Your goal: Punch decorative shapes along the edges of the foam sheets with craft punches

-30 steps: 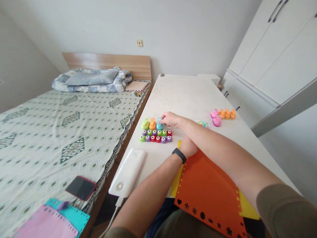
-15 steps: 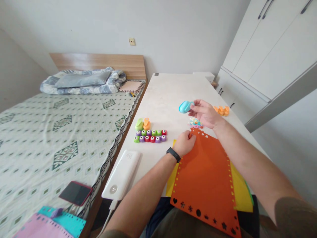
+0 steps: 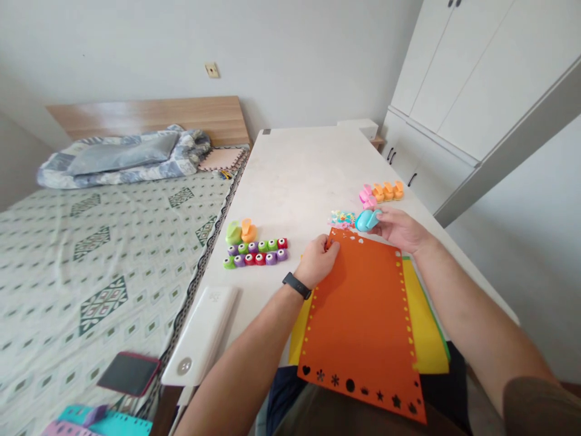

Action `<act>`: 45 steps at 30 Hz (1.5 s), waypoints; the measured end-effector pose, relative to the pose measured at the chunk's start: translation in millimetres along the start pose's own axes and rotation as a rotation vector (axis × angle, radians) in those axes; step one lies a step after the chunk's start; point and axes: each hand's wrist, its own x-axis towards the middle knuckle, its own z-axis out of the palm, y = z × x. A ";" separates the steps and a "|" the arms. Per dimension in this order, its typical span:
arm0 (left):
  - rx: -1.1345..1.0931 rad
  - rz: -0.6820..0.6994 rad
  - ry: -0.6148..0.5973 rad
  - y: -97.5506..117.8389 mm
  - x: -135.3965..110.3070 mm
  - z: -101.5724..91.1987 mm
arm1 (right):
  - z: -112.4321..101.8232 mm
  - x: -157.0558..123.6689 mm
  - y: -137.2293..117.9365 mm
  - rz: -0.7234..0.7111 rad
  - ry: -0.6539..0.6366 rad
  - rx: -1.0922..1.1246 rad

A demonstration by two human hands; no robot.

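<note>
My right hand (image 3: 399,229) grips a light blue paper punch (image 3: 367,220) at the far edge of an orange foam sheet (image 3: 363,315). My left hand (image 3: 320,259) pinches the sheet's far left corner and wears a black wristband. The sheet has punched shapes along its borders and lies on yellow and green sheets (image 3: 426,321) at the table's near edge. A small pile of punched coloured bits (image 3: 341,218) lies just beyond the sheet.
On the white table (image 3: 308,169) stand green and orange punches (image 3: 240,231), two rows of small punches (image 3: 256,252), and pink and orange punches (image 3: 380,192). A white power bank (image 3: 202,333) lies near left. A bed (image 3: 91,242) with a phone (image 3: 129,373) is left; cupboards right.
My right hand took the blue punch from the left group, carried it right, and lowered it to the orange sheet's far edge. My left hand kept its hold on the sheet.
</note>
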 end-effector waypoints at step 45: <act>-0.077 0.031 0.045 -0.9 3.5 -2.8 | -20.7 -8.3 8.4 0.072 -0.179 -0.158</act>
